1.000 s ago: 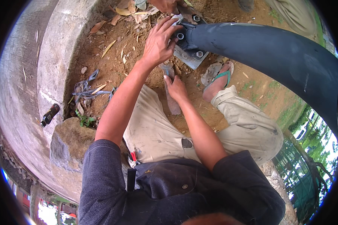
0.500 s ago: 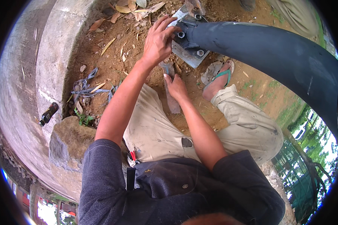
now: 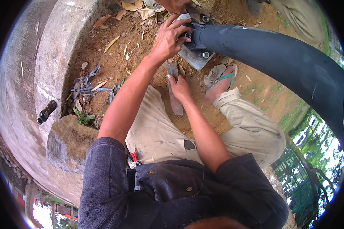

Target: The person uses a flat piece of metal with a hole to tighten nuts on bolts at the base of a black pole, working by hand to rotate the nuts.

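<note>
Reddish-brown soil [image 3: 114, 66] spreads under the work, bordered on the left by a curved concrete curb [image 3: 53, 45]. A thick, dark grey curved metal pole [image 3: 263, 47] sweeps in from the right edge and ends at the upper centre. A rough boulder [image 3: 70, 139] sits against the curb at lower left. The pole's foot is fixed to a flat steel base plate [image 3: 195, 59] lying at an angle on the soil. Nearer the body, a rusty flat metal bar [image 3: 175, 105] lies lengthwise between the knees, and the right hand [image 3: 180, 89] grips it, fingers closed along its upper part. The left hand [image 3: 169, 40] reaches over the plate's left side, fingers bent and spread apart; thumb and forefinger are at a hex nut [image 3: 188, 35], but whether they pinch it I cannot tell. Just beyond, at the top edge, is a co-worker's hand [image 3: 176, 5], partly cut off. A small black bottle [image 3: 47, 112] lies on the curb above the boulder. Smallest are two more hex nuts [image 3: 205, 55] on the plate, one near, one far.
</note>
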### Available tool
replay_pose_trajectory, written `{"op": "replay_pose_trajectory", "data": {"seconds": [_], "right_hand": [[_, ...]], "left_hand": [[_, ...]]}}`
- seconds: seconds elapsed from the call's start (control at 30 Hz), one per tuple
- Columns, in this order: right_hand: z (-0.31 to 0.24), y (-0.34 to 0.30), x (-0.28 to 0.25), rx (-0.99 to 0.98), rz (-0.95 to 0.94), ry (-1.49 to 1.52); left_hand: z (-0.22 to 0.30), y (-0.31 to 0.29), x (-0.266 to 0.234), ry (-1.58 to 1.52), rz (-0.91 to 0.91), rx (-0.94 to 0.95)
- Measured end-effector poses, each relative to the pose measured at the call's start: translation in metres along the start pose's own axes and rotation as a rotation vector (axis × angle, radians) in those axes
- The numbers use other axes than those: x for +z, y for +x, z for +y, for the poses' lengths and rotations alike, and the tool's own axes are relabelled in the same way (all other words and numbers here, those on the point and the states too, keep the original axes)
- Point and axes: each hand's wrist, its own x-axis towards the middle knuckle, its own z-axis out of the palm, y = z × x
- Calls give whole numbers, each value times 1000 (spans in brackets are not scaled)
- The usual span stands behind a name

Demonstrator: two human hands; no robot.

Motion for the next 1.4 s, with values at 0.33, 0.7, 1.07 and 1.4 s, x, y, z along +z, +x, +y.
{"op": "replay_pose_trajectory", "data": {"seconds": [0.33, 0.7, 1.07, 1.4], "right_hand": [[-38, -20, 0, 263, -168, 1211], [-117, -71, -5, 58, -174, 1549], [-131, -35, -34, 13, -226, 1690], [-143, -22, -28, -71, -224, 1785]], "left_hand": [[69, -86, -53, -225, 107, -772], [68, -149, -128, -177, -252, -941], [38, -82, -134, -106, -341, -836], [17, -47, -149, 13, -463, -655]]}}
